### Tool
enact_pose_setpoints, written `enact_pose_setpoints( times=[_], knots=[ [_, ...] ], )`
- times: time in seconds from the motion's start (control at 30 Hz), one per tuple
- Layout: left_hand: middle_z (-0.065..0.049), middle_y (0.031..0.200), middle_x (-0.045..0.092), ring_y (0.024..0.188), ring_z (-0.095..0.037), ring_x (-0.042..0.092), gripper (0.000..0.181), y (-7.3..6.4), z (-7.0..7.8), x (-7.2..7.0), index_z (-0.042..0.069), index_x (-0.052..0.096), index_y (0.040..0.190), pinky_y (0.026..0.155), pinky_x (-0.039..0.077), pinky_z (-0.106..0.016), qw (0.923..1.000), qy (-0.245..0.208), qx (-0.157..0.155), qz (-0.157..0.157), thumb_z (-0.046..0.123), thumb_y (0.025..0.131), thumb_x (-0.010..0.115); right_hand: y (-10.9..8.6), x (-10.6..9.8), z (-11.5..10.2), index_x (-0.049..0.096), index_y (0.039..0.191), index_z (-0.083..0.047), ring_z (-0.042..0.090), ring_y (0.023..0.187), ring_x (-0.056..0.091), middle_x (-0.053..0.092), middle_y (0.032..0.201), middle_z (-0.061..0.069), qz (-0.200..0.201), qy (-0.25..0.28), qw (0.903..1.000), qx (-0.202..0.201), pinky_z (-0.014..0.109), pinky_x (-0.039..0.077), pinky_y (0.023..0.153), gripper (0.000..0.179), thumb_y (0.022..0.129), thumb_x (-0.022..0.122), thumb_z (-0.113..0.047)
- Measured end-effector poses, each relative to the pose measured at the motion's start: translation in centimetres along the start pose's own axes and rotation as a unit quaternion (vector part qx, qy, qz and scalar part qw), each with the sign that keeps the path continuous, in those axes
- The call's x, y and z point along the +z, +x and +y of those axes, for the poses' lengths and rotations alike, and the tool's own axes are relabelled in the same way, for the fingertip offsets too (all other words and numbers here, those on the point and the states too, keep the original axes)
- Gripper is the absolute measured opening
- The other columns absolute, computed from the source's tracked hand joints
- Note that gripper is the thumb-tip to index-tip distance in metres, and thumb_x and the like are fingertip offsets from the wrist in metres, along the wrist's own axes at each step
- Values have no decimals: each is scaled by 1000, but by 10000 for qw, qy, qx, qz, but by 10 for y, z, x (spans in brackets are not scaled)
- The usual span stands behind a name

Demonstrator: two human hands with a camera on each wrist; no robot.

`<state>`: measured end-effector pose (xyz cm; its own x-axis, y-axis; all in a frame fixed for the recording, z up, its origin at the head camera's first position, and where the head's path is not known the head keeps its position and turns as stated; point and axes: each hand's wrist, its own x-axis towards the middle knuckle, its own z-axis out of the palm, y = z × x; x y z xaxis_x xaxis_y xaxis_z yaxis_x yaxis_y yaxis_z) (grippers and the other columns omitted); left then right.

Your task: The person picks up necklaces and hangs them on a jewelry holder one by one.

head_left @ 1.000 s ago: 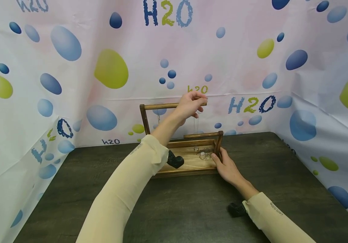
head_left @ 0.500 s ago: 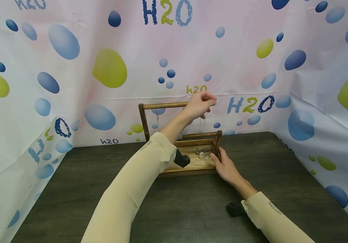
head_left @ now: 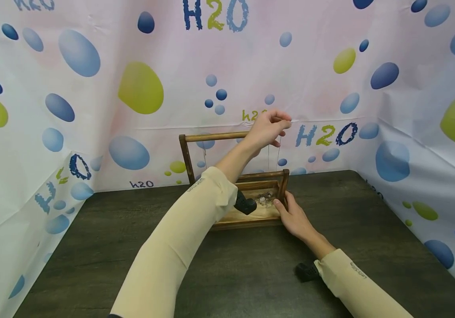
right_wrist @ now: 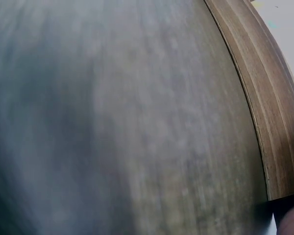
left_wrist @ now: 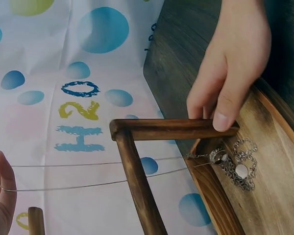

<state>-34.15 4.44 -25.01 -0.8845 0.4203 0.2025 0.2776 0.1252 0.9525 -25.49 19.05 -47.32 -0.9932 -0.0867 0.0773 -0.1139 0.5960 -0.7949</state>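
Note:
A wooden jewelry stand has a tall bar, a lower bar and a tray base. My left hand is raised beyond the tall bar's right end, pinching a thin chain necklace. Two strands stretch from those fingers down to a tangle of silver chains in the tray, where a ring and a round white piece also lie. My right hand grips the stand's short right post, thumb in front. Another fine chain hangs from the tall bar's left part.
The stand rests on a dark wood-grain table. Behind it rises a white printed backdrop with blue and green spots. My left forearm crosses in front of the tray's left part.
My left hand has moved right and slightly up, drawing the necklace strands along with it. The right hand keeps its hold on the post.

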Motion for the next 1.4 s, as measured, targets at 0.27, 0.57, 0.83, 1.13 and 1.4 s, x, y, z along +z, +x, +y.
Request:
enact_pose_setpoints(
  times=[0.27, 0.57, 0.83, 1.13, 1.4],
  knots=[
    [-5, 106, 59, 84, -16, 56, 24, 5, 7, 3, 1, 62, 122, 60, 56, -27, 9996, -125, 72, 225, 14, 102, 59, 0, -1, 0, 13, 159, -1, 49, 142, 29, 27, 157, 31, -16, -15, 10000, -12, 65, 29, 111, 77, 107, 34, -54],
    [-4, 105, 60, 84, -15, 56, 24, 7, 5, -10, 2, 63, 123, 62, 57, -27, 9977, -407, 72, 531, 14, 102, 60, 2, 0, -2, 14, 159, -2, 48, 142, 31, 28, 157, 30, 33, -9, 10000, 7, 64, 29, 111, 71, 109, 37, -47],
    [-3, 102, 58, 83, -14, 56, 25, 6, -5, -29, -1, 63, 122, 59, 57, -26, 9922, -871, 14, 895, 12, 100, 61, 0, -1, -2, 15, 159, -3, 48, 141, 32, 29, 157, 30, 20, 21, 10000, -37, 64, 31, 110, 72, 108, 36, -50],
    [-5, 113, 60, 90, -18, 62, 31, 5, -17, -51, -1, 60, 129, 71, 60, -35, 9739, -1882, -321, 1227, 11, 101, 59, 0, -1, 0, 14, 158, -2, 48, 141, 31, 27, 157, 31, 6, 5, 10000, -28, 64, 30, 111, 71, 109, 37, -47],
    [-12, 116, 62, 112, -33, 62, 30, 7, -15, -50, -2, 58, 131, 73, 61, -38, 9579, -2646, -238, 1086, 10, 103, 55, -1, 1, -1, 14, 158, -2, 48, 141, 32, 28, 157, 30, 16, -2, 10000, -44, 64, 31, 110, 73, 108, 36, -50]
  ],
)
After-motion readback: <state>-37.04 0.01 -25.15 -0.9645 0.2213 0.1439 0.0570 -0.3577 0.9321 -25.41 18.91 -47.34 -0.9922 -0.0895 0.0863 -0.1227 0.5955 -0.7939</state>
